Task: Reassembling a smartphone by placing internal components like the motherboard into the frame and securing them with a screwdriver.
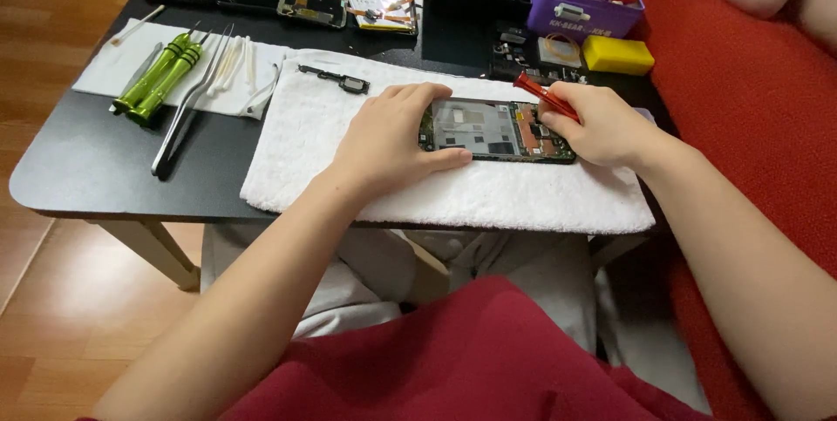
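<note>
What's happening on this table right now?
A person steadies an opened phone on a white towel with the left hand. The right hand holds a red-handled tool over the phone's exposed board. Two green screwdrivers and tweezers lie unused on a cloth at left.

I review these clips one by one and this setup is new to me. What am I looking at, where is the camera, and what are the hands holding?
No machine here: a person works with bare hands, filmed by one camera worn on the head, looking down. On a black table lies a white towel. On it sits an opened phone, its insides showing. The left hand steadies the phone's end; the right hand holds a red-handled tool over the other end. Further left lie green screwdrivers and tweezers; behind stand a purple box and a yellow block.
</note>
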